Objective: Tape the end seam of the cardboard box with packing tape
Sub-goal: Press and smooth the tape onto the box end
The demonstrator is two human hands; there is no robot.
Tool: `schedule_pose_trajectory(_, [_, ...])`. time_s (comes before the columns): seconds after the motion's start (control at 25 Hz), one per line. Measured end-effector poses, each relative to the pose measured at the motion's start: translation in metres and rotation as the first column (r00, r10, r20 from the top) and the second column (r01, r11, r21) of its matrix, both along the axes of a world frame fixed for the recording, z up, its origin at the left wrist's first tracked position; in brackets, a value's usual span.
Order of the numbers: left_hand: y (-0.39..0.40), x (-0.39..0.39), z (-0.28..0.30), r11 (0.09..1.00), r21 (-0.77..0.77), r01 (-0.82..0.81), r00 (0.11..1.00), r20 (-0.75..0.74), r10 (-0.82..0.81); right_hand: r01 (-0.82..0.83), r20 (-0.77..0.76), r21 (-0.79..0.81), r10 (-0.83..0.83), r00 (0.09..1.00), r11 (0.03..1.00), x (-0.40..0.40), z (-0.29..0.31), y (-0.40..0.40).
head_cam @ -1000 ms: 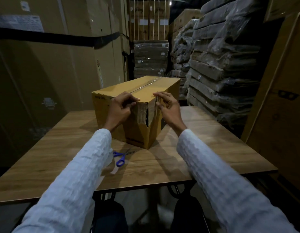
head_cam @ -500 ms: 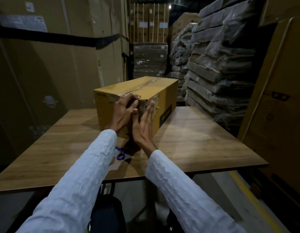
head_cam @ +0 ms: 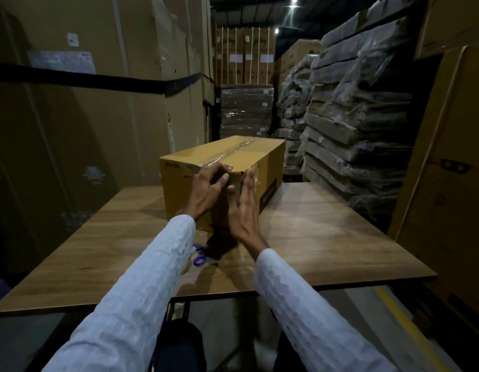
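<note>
Standing skewed near the counter's [head_cam: 327, 237] middle, the box [head_cam: 227, 162] has both hands on its near end, the left hand [head_cam: 206, 189] curled with fingertips pressed at the taped top edge, the right hand [head_cam: 245, 208] flat and open against the near corner, gripping nothing.

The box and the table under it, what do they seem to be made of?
The box looks like plain brown cardboard, matte, with a glossy clear tape strip along its top. The table shows wood grain with a slight sheen, maybe laminate rather than solid wood.
</note>
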State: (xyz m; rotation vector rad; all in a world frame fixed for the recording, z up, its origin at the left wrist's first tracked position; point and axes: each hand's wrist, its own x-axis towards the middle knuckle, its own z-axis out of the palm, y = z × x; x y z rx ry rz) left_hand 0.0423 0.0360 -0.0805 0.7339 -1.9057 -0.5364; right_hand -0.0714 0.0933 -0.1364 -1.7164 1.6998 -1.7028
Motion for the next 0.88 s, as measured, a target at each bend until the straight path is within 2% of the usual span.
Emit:
schedule_pose_trajectory(0.08, [-0.001, -0.001, -0.001, 1.0, 0.003, 0.003, 1.0, -0.006, -0.003, -0.019, 0.011, -0.028, 0.019, 1.0, 0.999, 0.01, -0.01, 0.002])
schedule_pose_trajectory(0.2, [-0.002, -0.002, 0.0, 1.0, -0.001, -0.007, 1.0, 0.017, 0.007, -0.005, 0.15, 0.028, 0.0, 0.989, 1.0, 0.011, 0.01, -0.009])
schedule_pose_trajectory(0.36, [-0.003, -0.001, 0.0, 1.0, 0.01, -0.002, 1.0, 0.016, 0.002, -0.015, 0.222, 0.098, -0.008, 0.975, 0.995, 0.0, 0.027, -0.022])
schedule_pose_trajectory(0.48, [-0.003, 0.0, 0.0, 1.0, 0.011, -0.006, 1.0, 0.019, 0.006, -0.055, 0.346, 0.159, -0.004, 0.938, 0.986, -0.005, 0.045, -0.025])
schedule_pose_trajectory(0.56, [-0.002, 0.0, 0.001, 1.0, 0.013, -0.016, 0.999, 0.052, 0.015, -0.033, 0.4, 0.128, -0.022, 0.916, 0.991, -0.007, 0.047, -0.025])
schedule_pose_trajectory(0.6, [-0.003, 0.001, 0.001, 1.0, 0.01, -0.016, 0.997, 0.074, 0.016, 0.003, 0.327, 0.064, -0.024, 0.945, 0.998, -0.007, 0.039, -0.022])
schedule_pose_trajectory(0.68, [-0.005, 0.006, 0.003, 1.0, -0.028, -0.009, 0.992, 0.127, 0.013, 0.091, -0.022, -0.088, -0.093, 0.995, 0.992, -0.007, 0.007, -0.01])
schedule_pose_trajectory(0.76, [-0.008, 0.011, 0.005, 0.997, -0.076, -0.003, 0.983, 0.182, 0.017, 0.183, -0.365, -0.158, -0.23, 0.902, 0.97, -0.022, -0.02, -0.004])
schedule_pose_trajectory(0.88, [-0.01, 0.011, 0.007, 0.994, -0.11, -0.017, 0.967, 0.251, 0.045, 0.307, -0.621, -0.247, -0.393, 0.678, 0.919, -0.055, -0.033, 0.0])
